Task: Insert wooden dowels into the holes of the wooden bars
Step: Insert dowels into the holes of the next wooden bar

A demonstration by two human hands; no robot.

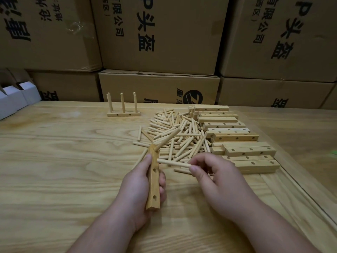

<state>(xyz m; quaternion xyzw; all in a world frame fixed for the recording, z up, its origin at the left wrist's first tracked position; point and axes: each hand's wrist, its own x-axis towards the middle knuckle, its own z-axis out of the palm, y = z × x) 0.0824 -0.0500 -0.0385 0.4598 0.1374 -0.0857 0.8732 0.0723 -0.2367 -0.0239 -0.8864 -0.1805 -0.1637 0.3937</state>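
Observation:
My left hand grips a wooden bar lengthwise above the table. One dowel sticks out of the bar's far hole, slanting up to the right; two nearer holes show open. My right hand pinches a second dowel by its right end, its left end close to the bar. A heap of loose dowels lies just beyond both hands. Several drilled bars are stacked to the right of the heap.
A bar with upright dowels stands at the back of the wooden table. Large cardboard boxes wall off the far side. White small boxes sit at the far left. A raised table edge runs along the right.

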